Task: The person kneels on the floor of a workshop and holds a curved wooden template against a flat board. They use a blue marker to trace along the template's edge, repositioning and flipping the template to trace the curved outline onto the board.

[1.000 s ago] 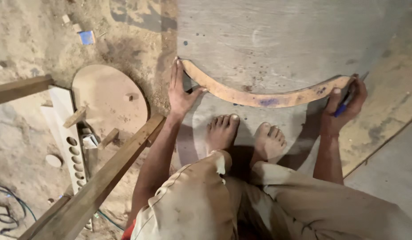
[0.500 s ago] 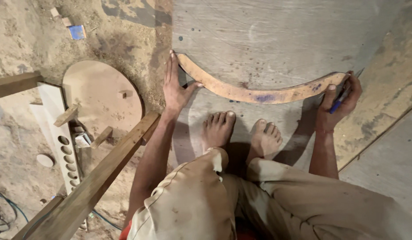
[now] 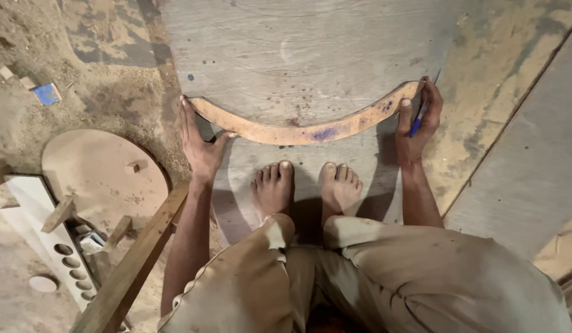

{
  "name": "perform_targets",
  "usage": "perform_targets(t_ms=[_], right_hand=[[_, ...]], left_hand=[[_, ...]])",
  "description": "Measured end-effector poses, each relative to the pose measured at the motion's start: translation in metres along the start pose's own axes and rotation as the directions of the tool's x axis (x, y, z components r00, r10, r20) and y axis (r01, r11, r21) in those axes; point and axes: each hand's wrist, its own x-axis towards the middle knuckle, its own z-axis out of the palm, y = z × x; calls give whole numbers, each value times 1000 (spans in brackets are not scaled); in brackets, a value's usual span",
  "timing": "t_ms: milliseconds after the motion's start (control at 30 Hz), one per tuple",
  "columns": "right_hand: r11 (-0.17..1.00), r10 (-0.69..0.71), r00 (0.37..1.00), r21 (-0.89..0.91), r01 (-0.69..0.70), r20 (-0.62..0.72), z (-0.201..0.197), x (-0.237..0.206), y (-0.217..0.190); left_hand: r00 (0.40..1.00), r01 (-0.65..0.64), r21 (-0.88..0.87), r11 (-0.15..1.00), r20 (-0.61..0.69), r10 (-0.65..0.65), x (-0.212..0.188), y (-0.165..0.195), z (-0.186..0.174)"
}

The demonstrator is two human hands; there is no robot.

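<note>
person squatting barefoot on a grey plywood sheet [image 3: 310, 43] lying on the ground, camera looking straight down over knees in tan trousers [image 3: 372, 283].

curved wooden template [image 3: 304, 131], thin crescent strip, orange-brown, lying flat on the sheet just in front of the toes; bowing toward the person, ends turning up and away. purple smudge near its middle.

left hand [image 3: 199, 145] lying flat and spread, fingers stretched out along the sheet's left edge, thumb angling out and touching the template's left end, pinning it down. nothing gripped in this hand.

right hand [image 3: 418, 123] sitting at the template's right end, fingers curling round a blue pen [image 3: 418, 120], thumb resting against the strip's end. the pen's tip is pointing up past the fingertips, beside the strip's tip; whether the tip is meeting the sheet, cannot tell.

both bare feet [image 3: 304, 188] planted side by side between the two forearms, toes just short of the strip, not touching it.

around: round wooden disc [image 3: 104, 176] lying on the dirt to the left, small block on top. a wooden beam [image 3: 135, 262] running diagonally past the left forearm. white board with a row of round holes [image 3: 54, 246] lying lower left. small blue scrap [image 3: 46, 94] on the sandy ground upper left. second grey panel [image 3: 526, 166] lying to the right, well apart from the hands.
</note>
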Motion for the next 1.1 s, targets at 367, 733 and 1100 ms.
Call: perform_targets(t_ms=[367, 733, 1100], right_hand=[[998, -32, 999, -61, 32, -3, 4, -1, 8], [997, -64, 998, -47, 63, -10, 8, -1, 11], [997, -49, 999, -60, 49, -4, 4, -1, 17]], left_hand=[[1000, 13, -15, 1000, -25, -14, 2, 0, -4], [998, -46, -11, 999, -53, 45, 4, -12, 4], [998, -46, 29, 998, -46, 48, 3, -13, 6]])
